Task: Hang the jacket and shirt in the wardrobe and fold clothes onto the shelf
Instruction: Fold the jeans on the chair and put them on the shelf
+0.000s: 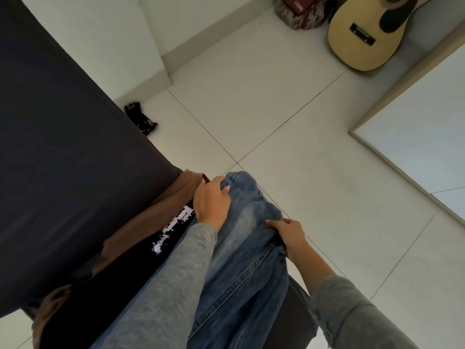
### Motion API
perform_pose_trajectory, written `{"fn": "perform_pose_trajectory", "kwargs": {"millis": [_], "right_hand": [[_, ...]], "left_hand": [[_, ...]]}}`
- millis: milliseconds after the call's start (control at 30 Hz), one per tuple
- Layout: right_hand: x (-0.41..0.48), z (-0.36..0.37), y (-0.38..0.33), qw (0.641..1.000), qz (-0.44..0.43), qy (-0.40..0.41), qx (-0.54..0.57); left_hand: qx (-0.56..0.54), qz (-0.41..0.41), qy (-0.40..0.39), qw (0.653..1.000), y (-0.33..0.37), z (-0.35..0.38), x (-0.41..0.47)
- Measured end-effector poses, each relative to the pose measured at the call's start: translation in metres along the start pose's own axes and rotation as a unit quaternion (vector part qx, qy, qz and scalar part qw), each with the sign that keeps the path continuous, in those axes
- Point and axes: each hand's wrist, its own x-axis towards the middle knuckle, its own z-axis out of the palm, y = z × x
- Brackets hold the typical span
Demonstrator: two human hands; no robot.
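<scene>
The jeans point(239, 260) lie bunched along the floor-side edge of the dark bed point(63, 147), partly hanging off it. Beside them are a brown garment point(173, 195) and a black printed garment point(141, 263), both further in on the bed. My left grip point(212, 200) is curled over the near side of the denim close to the waistband, thumb on top and fingers tucked down between the jeans and the brown garment. My right grip point(289, 238) pinches a thick fold on the opposite side, fingers bent round the cloth. I expect the denim to be heavy for clothing, limp but with some body, and not slippery. It should sag wherever I leave it unsupported, and it won't tear or crease easily. The waistband and the stitched side seams look like the firmest places to hold, so I judge two holds spread along the waistband will keep the legs hanging straight for folding.
</scene>
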Motion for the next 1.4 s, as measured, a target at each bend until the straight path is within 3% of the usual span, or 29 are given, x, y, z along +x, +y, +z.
{"fn": "perform_pose_trajectory", "kwargs": {"millis": [100, 233, 300, 367, 433, 500, 600, 767, 900, 967, 1033, 1133, 1233, 1333, 1400], "right_hand": [[-0.036, -0.017, -0.024, 0.989, -0.015, -0.005, 0.146], [-0.105, -0.038, -0.059, 0.948, -0.040, -0.145, 0.281], [-0.142, -0.048, -0.078, 0.936, -0.064, -0.191, 0.290], [-0.172, -0.053, -0.089, 0.935, -0.080, -0.211, 0.273], [-0.203, -0.056, -0.096, 0.936, -0.097, -0.224, 0.252], [-0.235, -0.059, -0.103, 0.937, -0.101, -0.239, 0.235], [-0.290, -0.066, -0.120, 0.924, -0.120, -0.272, 0.239], [-0.366, -0.078, -0.135, 0.897, -0.190, -0.322, 0.237], [-0.430, -0.090, -0.130, 0.867, -0.224, -0.384, 0.226], [-0.459, -0.095, -0.126, 0.851, -0.240, -0.411, 0.219], [-0.492, -0.105, -0.122, 0.837, -0.267, -0.429, 0.210], [-0.537, -0.121, -0.126, 0.824, -0.322, -0.424, 0.191], [-0.584, -0.130, -0.137, 0.797, -0.403, -0.410, 0.185], [-0.629, -0.135, -0.146, 0.765, -0.485, -0.373, 0.203], [-0.649, -0.135, -0.147, 0.748, -0.524, -0.346, 0.214]], "left_hand": [[-0.168, -0.020, 0.029, 0.985, 0.018, -0.029, -0.012], [-0.351, -0.124, 0.029, 0.928, 0.052, -0.091, -0.025], [-0.462, -0.205, -0.039, 0.862, 0.063, -0.130, -0.037], [-0.503, -0.223, -0.182, 0.815, 0.067, -0.162, -0.048], [-0.448, -0.199, -0.295, 0.820, 0.072, -0.196, -0.063], [-0.398, -0.167, -0.318, 0.844, 0.080, -0.227, -0.077], [-0.407, -0.141, -0.252, 0.867, 0.090, -0.273, -0.105], [-0.494, -0.136, -0.132, 0.848, 0.108, -0.336, -0.175], [-0.555, -0.075, -0.131, 0.818, 0.126, -0.390, -0.245], [-0.544, -0.042, -0.119, 0.830, 0.132, -0.414, -0.270], [-0.503, -0.001, -0.054, 0.863, 0.140, -0.440, -0.296], [-0.435, 0.053, 0.076, 0.896, 0.157, -0.474, -0.334], [-0.447, 0.088, 0.168, 0.874, 0.175, -0.502, -0.366], [-0.458, 0.139, 0.205, 0.854, 0.193, -0.532, -0.392], [-0.400, 0.170, 0.272, 0.859, 0.206, -0.549, -0.404]]}}
